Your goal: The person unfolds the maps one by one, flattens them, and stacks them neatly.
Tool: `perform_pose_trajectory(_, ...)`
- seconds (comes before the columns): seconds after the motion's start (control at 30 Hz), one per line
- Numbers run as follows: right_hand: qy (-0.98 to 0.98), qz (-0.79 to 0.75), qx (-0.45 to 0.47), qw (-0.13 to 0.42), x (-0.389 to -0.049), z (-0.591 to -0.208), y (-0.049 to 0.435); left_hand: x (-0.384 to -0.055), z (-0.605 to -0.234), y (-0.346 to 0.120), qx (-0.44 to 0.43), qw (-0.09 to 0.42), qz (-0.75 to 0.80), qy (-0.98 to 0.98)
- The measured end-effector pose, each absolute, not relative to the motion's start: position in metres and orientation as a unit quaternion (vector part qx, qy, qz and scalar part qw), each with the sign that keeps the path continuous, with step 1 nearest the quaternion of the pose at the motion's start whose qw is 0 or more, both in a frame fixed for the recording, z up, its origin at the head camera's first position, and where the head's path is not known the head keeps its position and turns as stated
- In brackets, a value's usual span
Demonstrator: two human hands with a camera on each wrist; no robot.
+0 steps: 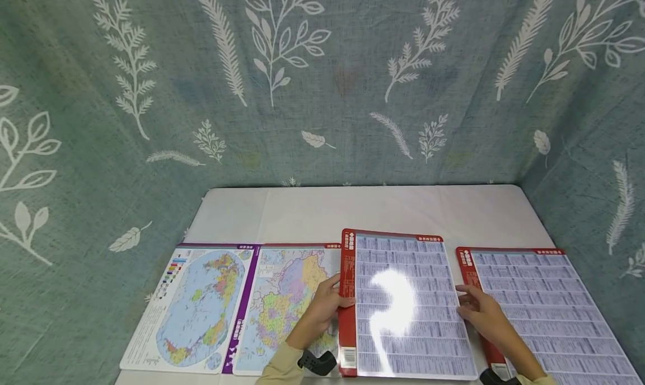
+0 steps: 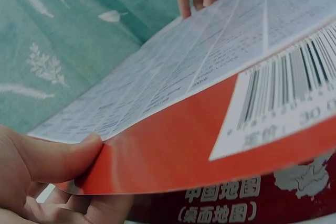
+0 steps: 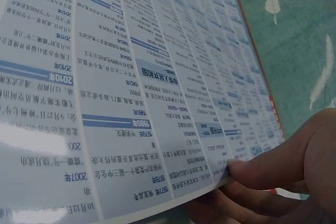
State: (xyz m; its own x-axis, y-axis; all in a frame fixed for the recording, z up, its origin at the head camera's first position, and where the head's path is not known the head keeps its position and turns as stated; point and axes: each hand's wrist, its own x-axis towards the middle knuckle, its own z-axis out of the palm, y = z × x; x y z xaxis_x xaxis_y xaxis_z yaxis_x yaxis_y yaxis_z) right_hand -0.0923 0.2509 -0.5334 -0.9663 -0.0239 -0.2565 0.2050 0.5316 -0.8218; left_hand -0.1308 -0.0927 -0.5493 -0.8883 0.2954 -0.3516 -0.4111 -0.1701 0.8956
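Note:
A laminated sheet [image 1: 408,306] with a red left border and rows of small print is lifted just off the table between both hands. My left hand [image 1: 336,296] pinches its red left edge, thumb [image 2: 58,156] on top and fingers beneath. A barcode shows on the sheet [image 2: 184,145] in the left wrist view. My right hand [image 1: 466,308] pinches the opposite edge, its thumb [image 3: 278,161] pressed on the printed face of the sheet [image 3: 131,103]. Under the held sheet lies a colourful map sheet [image 1: 292,295], partly covered.
A purple-edged world map sheet [image 1: 196,306] lies at the left, and another red-edged text sheet [image 1: 544,306] at the right. All rest on a white-covered table [image 1: 353,209]. Teal leaf-patterned cloth [image 1: 322,83] walls in the back and both sides.

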Motion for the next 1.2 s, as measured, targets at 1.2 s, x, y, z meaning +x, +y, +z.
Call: perform_pose_trajectory(1.2, 0.576, -0.773, -0.093, 0.249, -0.081, -0.55, 0.248, -0.12, -0.533, -0.139, -0.017, 0.258, 0.745, 0.615)
